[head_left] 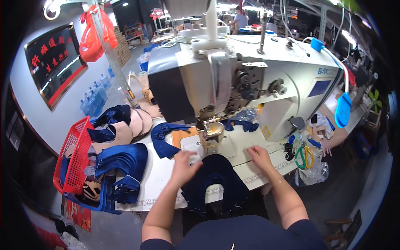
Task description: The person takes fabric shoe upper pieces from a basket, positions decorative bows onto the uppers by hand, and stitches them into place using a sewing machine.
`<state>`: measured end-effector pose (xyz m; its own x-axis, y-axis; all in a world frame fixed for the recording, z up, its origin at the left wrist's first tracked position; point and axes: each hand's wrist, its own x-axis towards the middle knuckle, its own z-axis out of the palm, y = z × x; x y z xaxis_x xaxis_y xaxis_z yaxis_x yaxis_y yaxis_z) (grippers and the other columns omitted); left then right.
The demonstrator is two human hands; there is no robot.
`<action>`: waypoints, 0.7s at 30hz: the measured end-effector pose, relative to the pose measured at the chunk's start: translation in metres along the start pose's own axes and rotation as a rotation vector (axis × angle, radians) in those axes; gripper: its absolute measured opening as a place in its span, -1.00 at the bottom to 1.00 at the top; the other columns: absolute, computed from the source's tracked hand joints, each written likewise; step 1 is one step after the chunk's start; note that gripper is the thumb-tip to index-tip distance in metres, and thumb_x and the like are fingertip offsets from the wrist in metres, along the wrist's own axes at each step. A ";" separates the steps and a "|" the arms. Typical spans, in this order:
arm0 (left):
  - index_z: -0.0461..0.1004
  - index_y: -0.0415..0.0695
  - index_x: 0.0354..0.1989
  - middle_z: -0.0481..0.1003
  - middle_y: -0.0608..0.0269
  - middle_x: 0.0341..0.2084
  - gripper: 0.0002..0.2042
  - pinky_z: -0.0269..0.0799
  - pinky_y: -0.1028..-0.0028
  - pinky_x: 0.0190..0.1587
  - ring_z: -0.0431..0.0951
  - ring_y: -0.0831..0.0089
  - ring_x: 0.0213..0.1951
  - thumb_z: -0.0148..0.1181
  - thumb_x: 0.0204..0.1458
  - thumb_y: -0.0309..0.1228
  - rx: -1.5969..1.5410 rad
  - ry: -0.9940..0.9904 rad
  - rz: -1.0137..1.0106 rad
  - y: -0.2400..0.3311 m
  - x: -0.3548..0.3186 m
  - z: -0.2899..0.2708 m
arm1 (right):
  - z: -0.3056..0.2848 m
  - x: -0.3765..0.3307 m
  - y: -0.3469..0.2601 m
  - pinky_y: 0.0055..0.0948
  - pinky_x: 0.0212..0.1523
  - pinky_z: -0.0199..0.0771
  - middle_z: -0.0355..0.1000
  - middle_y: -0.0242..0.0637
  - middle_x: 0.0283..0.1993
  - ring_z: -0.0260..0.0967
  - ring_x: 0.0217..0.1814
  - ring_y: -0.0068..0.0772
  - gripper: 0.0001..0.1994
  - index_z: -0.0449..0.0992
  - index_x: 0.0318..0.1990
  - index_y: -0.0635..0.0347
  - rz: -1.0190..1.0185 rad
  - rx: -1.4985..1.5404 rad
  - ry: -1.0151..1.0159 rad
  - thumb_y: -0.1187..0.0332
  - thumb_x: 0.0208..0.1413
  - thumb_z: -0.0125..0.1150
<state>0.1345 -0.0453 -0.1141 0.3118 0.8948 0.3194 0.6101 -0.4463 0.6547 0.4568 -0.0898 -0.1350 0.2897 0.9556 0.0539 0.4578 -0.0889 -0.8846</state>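
Note:
A dark navy U-shaped fabric piece [216,168] lies over the front edge of the sewing table, its two ends toward me. My left hand [184,166] is at its left edge, thumb and fingers apart, the thumb touching or just beside the cloth. To the right of the piece, my right hand [259,157] hovers over the white table with its fingertips drawn together; something thin and dark shows at them, too small to name. Beyond the piece stands the presser foot area of a white sewing machine [275,54], with its needle hidden behind metal parts.
A red plastic basket [74,154] and a blue basket [109,196] stand at the left with stacked blue fabric pieces [125,160]. Another curved blue piece [164,139] lies left of the needle. Scissors with yellow handles [308,157] and thread lie at the right.

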 end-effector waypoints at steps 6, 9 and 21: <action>0.34 -0.20 0.04 0.27 -0.04 0.02 -0.40 0.22 0.19 0.10 0.26 0.01 0.07 0.37 -0.23 -0.24 0.186 0.022 0.149 0.047 -0.054 0.028 | 0.053 0.098 -0.027 -0.23 -0.23 0.40 0.45 -0.07 -0.38 0.43 -0.25 -0.08 -0.66 0.51 -0.36 0.25 -0.244 -0.197 0.237 0.09 -0.06 0.26; 0.32 -0.20 0.06 0.26 -0.06 0.05 -0.40 0.20 0.19 0.13 0.25 -0.01 0.10 0.34 -0.19 -0.24 0.253 0.014 0.150 0.048 -0.059 0.029 | 0.075 0.113 -0.037 -0.22 -0.14 0.41 0.40 -0.12 -0.22 0.40 -0.16 -0.10 -0.60 0.49 -0.33 0.21 -0.106 -0.492 0.296 0.06 -0.18 0.36; 0.40 -0.20 -0.02 0.38 0.06 -0.05 -0.55 0.31 0.32 0.06 0.38 0.14 0.02 0.31 -0.11 -0.33 -0.229 0.084 0.225 0.073 -0.055 0.020 | 0.003 -0.012 -0.010 -0.54 -0.46 0.27 0.32 -0.43 -0.48 0.25 -0.48 -0.59 -0.83 0.43 -0.41 0.23 -0.246 0.099 0.087 0.57 -0.21 0.27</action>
<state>0.1766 -0.1272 -0.0974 0.3537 0.7756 0.5228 0.3500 -0.6281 0.6950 0.4458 -0.0994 -0.1283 0.2531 0.9169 0.3087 0.4400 0.1750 -0.8808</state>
